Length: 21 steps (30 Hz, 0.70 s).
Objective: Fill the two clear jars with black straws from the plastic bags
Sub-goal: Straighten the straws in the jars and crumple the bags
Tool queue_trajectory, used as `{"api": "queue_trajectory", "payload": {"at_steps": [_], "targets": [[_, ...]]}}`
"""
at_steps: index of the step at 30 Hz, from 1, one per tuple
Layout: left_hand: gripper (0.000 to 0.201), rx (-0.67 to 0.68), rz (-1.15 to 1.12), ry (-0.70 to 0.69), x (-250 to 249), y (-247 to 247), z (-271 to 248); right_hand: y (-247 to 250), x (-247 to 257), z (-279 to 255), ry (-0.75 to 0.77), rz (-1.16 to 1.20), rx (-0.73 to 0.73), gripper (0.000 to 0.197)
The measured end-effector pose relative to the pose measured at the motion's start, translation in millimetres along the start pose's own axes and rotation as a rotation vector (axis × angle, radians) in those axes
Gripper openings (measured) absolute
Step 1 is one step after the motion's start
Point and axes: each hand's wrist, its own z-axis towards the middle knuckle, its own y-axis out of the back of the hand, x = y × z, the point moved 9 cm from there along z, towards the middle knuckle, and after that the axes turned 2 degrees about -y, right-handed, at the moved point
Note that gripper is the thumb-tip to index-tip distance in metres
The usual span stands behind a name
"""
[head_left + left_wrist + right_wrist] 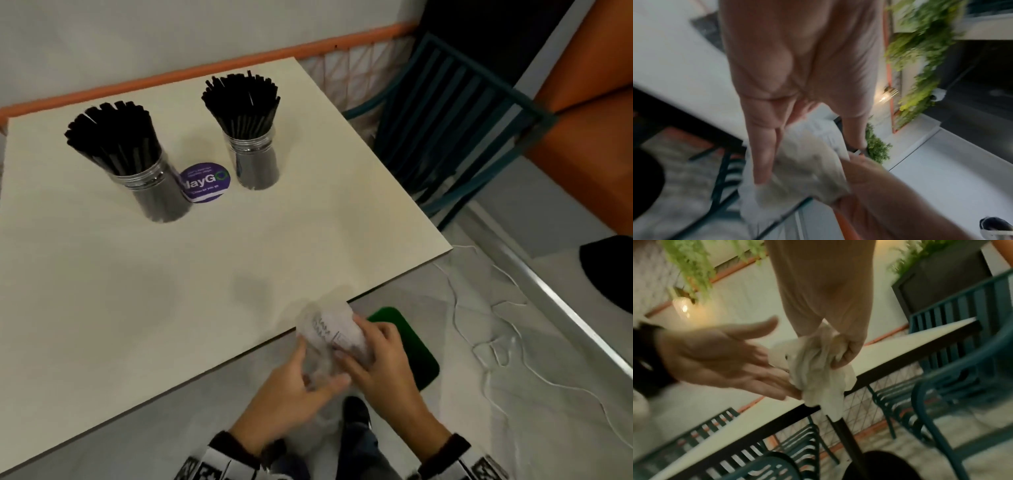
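Note:
Two clear jars stand at the back of the cream table (102, 291), both packed with black straws: the left jar (150, 185) and the right jar (255, 161). Beyond the table's near right edge, both hands handle a crumpled, empty-looking plastic bag (329, 337). My right hand (380, 363) grips the bag, and the right wrist view shows its fingers (851, 352) curled round the bunched plastic bag (818, 369). My left hand (291, 387) lies against the bag with straight fingers (760, 368). In the blurred left wrist view those fingers (764, 154) rest along the bag (803, 170).
A purple round sticker (205, 181) lies on the table between the jars. A teal slatted chair (455, 113) stands past the table's right edge. On the floor below are a green pad (411, 349), a loose white cable (496, 342) and a black round object (609, 270).

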Motion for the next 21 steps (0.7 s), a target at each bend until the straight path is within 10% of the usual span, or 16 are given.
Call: {"api": "queue_trajectory", "payload": {"at_steps": [9, 17, 21], "targets": [[0.045, -0.014, -0.405, 0.259, 44.5, -77.5, 61.6, -16.9, -82.7, -6.5, -0.286, 0.595, 0.505, 0.031], [0.022, -0.085, -0.533, 0.286, 75.5, -106.8, 100.2, 12.0, -161.6, 13.8, -0.359, 0.324, 0.056, 0.035], [0.01, -0.048, -0.639, 0.36, 90.3, -125.1, 113.1, -23.1, -170.8, 5.7, -0.415, 0.659, 0.507, 0.058]]}}
